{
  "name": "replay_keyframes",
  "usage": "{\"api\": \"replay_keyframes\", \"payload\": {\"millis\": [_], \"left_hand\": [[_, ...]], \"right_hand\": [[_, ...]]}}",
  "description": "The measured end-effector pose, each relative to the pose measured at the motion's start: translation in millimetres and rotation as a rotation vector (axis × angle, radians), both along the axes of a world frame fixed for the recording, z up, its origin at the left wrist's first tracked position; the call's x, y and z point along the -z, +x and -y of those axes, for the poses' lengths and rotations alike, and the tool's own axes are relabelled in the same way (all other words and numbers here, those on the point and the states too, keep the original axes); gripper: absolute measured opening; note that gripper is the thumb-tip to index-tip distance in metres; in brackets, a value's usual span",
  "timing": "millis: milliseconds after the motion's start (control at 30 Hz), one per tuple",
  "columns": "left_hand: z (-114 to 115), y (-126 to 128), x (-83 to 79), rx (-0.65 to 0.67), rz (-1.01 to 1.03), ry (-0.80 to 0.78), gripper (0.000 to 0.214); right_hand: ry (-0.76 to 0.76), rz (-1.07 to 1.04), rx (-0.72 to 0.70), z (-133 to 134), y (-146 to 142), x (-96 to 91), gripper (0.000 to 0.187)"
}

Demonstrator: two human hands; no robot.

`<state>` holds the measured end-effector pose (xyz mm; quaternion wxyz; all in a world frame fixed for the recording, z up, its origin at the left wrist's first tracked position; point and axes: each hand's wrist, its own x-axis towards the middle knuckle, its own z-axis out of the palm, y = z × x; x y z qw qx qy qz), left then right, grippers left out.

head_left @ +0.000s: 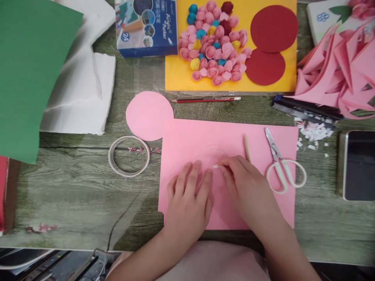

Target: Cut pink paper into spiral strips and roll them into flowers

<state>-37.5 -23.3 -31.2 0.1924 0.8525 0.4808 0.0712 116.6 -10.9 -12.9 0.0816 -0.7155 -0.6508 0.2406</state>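
Note:
A sheet of pink paper lies flat before me, with a faint curved pencil line on it. My left hand rests on this sheet, fingers stretched and slightly apart. Over the middle of the paper, my right hand pinches a small white scrap between thumb and forefinger. White-handled scissors lie on the sheet to the right of that hand, blades partly apart. A thin pale wooden stick points up just beyond the knuckles.
A pink paper circle, a tape roll and a pencil surround the sheet. Rolled paper flowers and dark red circles lie on yellow paper. White scraps and a phone are at right.

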Motion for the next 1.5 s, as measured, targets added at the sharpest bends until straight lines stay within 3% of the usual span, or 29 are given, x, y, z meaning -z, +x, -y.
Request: {"api": "replay_keyframes", "payload": {"millis": [167, 400, 533, 1500], "left_hand": [[1, 0, -0.2, -0.004, -0.003, -0.003, 0.043], [1, 1, -0.1, -0.002, 0.004, 0.011, 0.041], [1, 0, -0.1, 0.004, -0.013, 0.003, 0.04], [1, 1, 0.7, 0.0, -0.011, -0.013, 0.044]], "right_hand": [[-0.008, -0.164, 0.187, 6, -3, -3.2, 0.016], [-0.437, -0.878, 0.587, 25, -1, -9.4, 0.037], [-0.526, -1.102, 0.696, 30, 4, -4.8, 0.04], [-0.578, -1.024, 0.604, 15, 9, -7.7, 0.04]]}}
